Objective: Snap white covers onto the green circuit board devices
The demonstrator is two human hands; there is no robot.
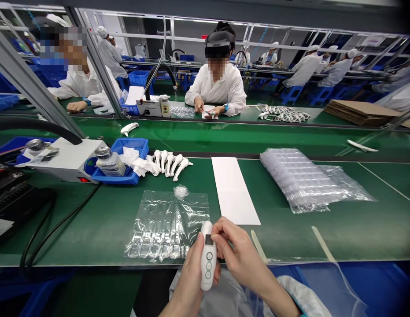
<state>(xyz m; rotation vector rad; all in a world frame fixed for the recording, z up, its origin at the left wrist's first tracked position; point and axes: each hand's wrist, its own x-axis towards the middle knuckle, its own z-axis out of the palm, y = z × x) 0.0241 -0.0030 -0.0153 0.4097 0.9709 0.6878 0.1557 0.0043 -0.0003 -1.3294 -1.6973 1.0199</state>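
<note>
Left hand (191,277) gripped a white handheld thermometer (208,256) upright from behind, just off the near table edge (92,263), fingers wrapped round the body. Right hand (239,251) pinched at the small display window near the thermometer's top, thumb and forefinger pressed together on it.

Directly ahead of the hands: a flat sheet of clear blister bags (167,224) on the green mat, with a crumpled bit of film (181,191) at its far edge. Just right of that lay a white paper sheet (234,189), and two thin pale strips (259,246) sat near the table edge. A thicker stack of clear bags (302,178) lay well to the right.

Farther back left: a row of white thermometers (170,163) lay beside a blue tray (132,147) that held a bottle (108,162) and white cloths. A white machine box (64,158) with a black hose and cable filled the left side, cable running toward the near edge.

Open mat remained between paper and the right stack. A conveyor belt (224,136) ran beyond, with a person in a white coat (218,88) seated opposite.
</note>
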